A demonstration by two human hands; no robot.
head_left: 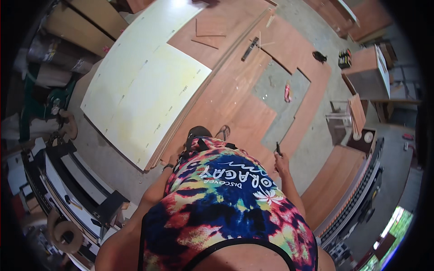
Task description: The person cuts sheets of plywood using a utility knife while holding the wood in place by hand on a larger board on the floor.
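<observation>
I look straight down my own body in a bright tie-dye vest. My right hand (281,163) hangs at my right side, shut on a thin dark pen-like tool (278,148) that points up from the fist. My left arm runs down my left side; its hand (168,168) is mostly hidden behind the vest, only the wrist with a dark band showing. My sandalled foot (223,132) stands on brown plywood sheets (235,90) laid on the floor.
A pale yellow sheet (144,86) lies on the plywood at left. On the boards are a dark long tool (250,48) and small offcuts (210,29). A pink object (287,91) lies on bare concrete. A saw table (352,189) stands right, a machine (68,180) left.
</observation>
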